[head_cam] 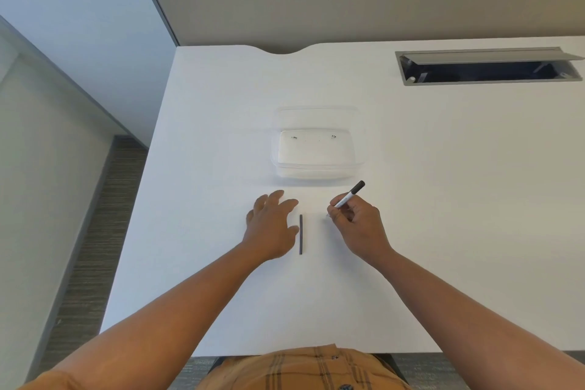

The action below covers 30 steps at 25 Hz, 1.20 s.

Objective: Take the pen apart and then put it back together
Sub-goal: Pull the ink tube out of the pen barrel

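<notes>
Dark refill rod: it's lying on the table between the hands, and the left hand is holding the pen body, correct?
Not quite. The head view shows the right hand holding the pen body; the left hand is empty, open beside the dark refill rod lying on the table.

White pen barrel [347, 197] tilted, black-capped, dark refill [301, 234] lying flat

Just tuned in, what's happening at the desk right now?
A person is partway through taking a pen apart at a white desk. The right hand has its grip closed on the pen barrel, its black end pointing up and away. The dark ink refill lies loose on the desk between the hands. The left hand rests open beside it, holding nothing. A clear plastic container sits just beyond.
</notes>
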### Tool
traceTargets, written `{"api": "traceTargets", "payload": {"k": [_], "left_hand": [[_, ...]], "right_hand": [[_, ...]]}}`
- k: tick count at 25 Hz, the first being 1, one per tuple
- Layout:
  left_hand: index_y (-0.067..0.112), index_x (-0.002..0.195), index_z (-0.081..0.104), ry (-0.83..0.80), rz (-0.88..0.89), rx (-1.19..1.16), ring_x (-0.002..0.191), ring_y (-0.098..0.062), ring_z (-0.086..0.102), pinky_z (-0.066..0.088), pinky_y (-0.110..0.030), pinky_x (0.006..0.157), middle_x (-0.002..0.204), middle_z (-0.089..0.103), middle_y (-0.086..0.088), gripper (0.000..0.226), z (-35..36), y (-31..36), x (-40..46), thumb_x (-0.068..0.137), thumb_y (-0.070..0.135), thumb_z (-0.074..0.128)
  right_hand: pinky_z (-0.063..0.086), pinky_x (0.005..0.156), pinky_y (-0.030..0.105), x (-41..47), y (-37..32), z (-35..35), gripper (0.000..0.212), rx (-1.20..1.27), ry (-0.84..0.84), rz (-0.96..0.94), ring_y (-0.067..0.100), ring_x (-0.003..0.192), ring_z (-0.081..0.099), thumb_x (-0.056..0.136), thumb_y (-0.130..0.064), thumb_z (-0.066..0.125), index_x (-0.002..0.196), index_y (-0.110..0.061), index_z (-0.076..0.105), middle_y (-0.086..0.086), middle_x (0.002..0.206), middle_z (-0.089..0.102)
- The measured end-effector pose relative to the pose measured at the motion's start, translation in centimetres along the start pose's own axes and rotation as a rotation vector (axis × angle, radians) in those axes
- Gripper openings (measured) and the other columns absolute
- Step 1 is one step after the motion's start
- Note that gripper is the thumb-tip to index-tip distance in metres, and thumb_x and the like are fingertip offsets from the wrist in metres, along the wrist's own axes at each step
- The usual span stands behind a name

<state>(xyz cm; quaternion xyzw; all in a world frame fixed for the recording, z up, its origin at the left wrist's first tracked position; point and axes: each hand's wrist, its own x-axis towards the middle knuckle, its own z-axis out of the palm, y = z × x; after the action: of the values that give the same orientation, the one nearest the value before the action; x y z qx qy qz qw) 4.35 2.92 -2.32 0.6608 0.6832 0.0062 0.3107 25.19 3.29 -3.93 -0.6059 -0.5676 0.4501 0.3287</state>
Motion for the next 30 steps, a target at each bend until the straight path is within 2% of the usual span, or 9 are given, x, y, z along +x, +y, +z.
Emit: {"api": "traceTargets", "payload": {"k": [3,6,10,13,17,20,24,27,30], "left_hand": [[0.039,0.158,0.018,-0.232,-0.025,0.108,0.154,-0.033,-0.018,0.01,-0.056,0.121,0.17,-0.012,0.002,0.113,-0.2,-1.2,0.3,0.068,0.055,0.084],[0.038,0.16,0.0,-0.337,0.033,0.28,0.15,-0.04,-0.025,0.012,-0.058,0.121,0.167,-0.026,-0.001,0.136,-0.3,-1.6,0.6,0.059,0.048,0.092],[0.036,0.159,-0.006,-0.343,0.051,0.386,0.151,-0.046,-0.02,0.031,-0.056,0.114,0.166,-0.027,-0.004,0.135,-0.3,-1.6,0.9,0.067,0.029,0.092],[0.036,0.159,-0.005,-0.32,0.061,0.387,0.151,-0.046,-0.017,0.036,-0.056,0.112,0.167,-0.025,-0.004,0.134,0.0,-1.8,0.9,0.067,0.025,0.092],[0.037,0.159,-0.004,-0.305,0.069,0.39,0.151,-0.046,-0.016,0.039,-0.054,0.11,0.168,-0.023,-0.004,0.134,0.1,-2.0,1.0,0.066,0.027,0.093],[0.037,0.159,-0.003,-0.298,0.071,0.385,0.152,-0.046,-0.015,0.037,-0.054,0.111,0.168,-0.022,-0.004,0.134,0.1,-1.9,0.9,0.066,0.027,0.093],[0.037,0.159,-0.003,-0.299,0.062,0.378,0.152,-0.045,-0.016,0.035,-0.055,0.113,0.168,-0.022,-0.003,0.134,0.0,-1.8,0.9,0.066,0.026,0.093],[0.036,0.159,-0.002,-0.287,0.066,0.379,0.152,-0.045,-0.016,0.035,-0.055,0.112,0.168,-0.021,-0.004,0.134,0.0,-1.9,0.8,0.066,0.026,0.093],[0.037,0.159,-0.002,-0.283,0.065,0.378,0.152,-0.045,-0.016,0.035,-0.055,0.112,0.168,-0.021,-0.004,0.134,0.1,-2.0,0.8,0.066,0.026,0.093]], "right_hand": [[0.054,0.071,0.033,0.5,-0.2,0.2,0.008,-0.092,-0.024,-0.03,0.015,0.074,0.068,0.095,-0.022,0.066,0.096,-0.028,0.061,-0.001,0.079,0.073],[0.051,0.064,0.038,1.2,-1.0,0.4,0.009,-0.162,-0.047,-0.165,0.023,0.062,0.057,0.097,-0.031,0.059,0.091,-0.027,0.055,0.004,0.069,0.065],[0.047,0.063,0.031,1.3,-0.6,0.9,0.015,-0.292,-0.027,-0.354,0.014,0.062,0.055,0.1,-0.025,0.056,0.088,-0.017,0.055,-0.006,0.077,0.063],[0.041,0.059,0.033,1.3,0.1,1.0,0.016,-0.365,-0.115,-0.255,0.012,0.054,0.045,0.1,-0.016,0.057,0.085,-0.017,0.051,-0.006,0.068,0.057],[0.047,0.062,0.04,1.1,-0.1,0.9,0.017,-0.294,-0.156,-0.258,0.022,0.06,0.051,0.1,-0.027,0.05,0.085,-0.019,0.051,0.003,0.075,0.062],[0.042,0.059,0.033,0.9,-0.3,0.9,0.026,-0.267,-0.149,-0.256,0.016,0.061,0.048,0.104,-0.038,0.042,0.083,-0.023,0.049,-0.002,0.074,0.057],[0.037,0.055,0.028,1.1,-0.5,0.7,0.015,-0.165,-0.093,-0.232,0.013,0.055,0.04,0.103,-0.035,0.051,0.088,-0.03,0.049,0.002,0.068,0.052],[0.043,0.058,0.025,1.4,-0.3,0.5,0.019,-0.104,-0.051,-0.228,0.016,0.059,0.052,0.099,-0.04,0.059,0.088,-0.025,0.053,-0.005,0.07,0.061],[0.055,0.068,0.024,1.8,-0.2,0.4,0.023,-0.09,-0.04,-0.177,0.009,0.082,0.067,0.094,-0.04,0.067,0.089,-0.018,0.06,-0.01,0.086,0.068]]}}
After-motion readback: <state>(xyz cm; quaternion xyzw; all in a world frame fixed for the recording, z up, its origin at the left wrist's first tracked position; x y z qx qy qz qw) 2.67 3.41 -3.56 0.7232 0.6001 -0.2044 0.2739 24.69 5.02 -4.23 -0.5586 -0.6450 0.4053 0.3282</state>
